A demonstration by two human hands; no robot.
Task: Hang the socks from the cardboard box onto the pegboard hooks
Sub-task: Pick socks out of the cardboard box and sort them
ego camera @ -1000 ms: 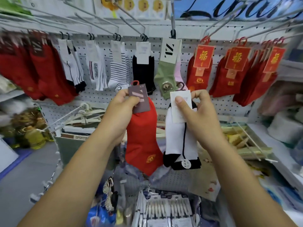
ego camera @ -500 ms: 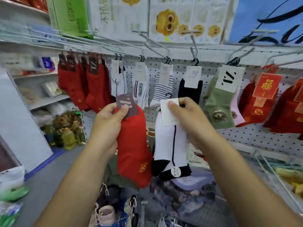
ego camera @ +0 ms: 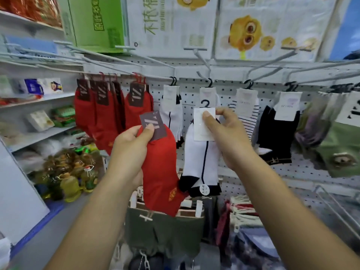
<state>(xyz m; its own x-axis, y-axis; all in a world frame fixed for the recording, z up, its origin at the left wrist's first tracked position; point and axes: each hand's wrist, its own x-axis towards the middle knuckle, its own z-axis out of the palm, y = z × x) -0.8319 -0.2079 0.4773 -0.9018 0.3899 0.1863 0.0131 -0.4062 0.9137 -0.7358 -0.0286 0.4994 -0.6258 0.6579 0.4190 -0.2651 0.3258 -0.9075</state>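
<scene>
While each hand carries its own sock, the pegboard (ego camera: 190, 90) spreads across the view from nine to three o'clock, and its long wire hooks (ego camera: 124, 72) jut out toward the person. That reach is probably the first hazard: a sock lifted carelessly could snag a neighbouring wire or knock hung stock loose.

The hung red socks (ego camera: 101, 114) crowd the rail at ten o'clock, and the hung white socks (ego camera: 171, 114) sit at twelve. Sorting looks like the likeliest slip, with a pair threaded onto the wrong colour's hook.

The red sock (ego camera: 161, 172) dangles at six o'clock from the left hand (ego camera: 132, 151), just beside the white sock (ego camera: 200, 158) under the right hand (ego camera: 229, 137). The two toes overlap low down, so one may drag the other when the hands part.

The left fingers (ego camera: 124, 137) curl round the red sock's top, and the thumb presses its dark card (ego camera: 153, 123). That hold appears firm. The right thumb and fingers only pinch the white card (ego camera: 204, 125), a thinner grip, and the card might bend or slide out if it is pushed against a wire.

The black plastic hanger (ego camera: 205, 103) stands at twelve o'clock above the white card. It is small and free to swivel, so it may miss the wire tip and let the pair drop. The red sock's hanger cannot be made out.
</scene>
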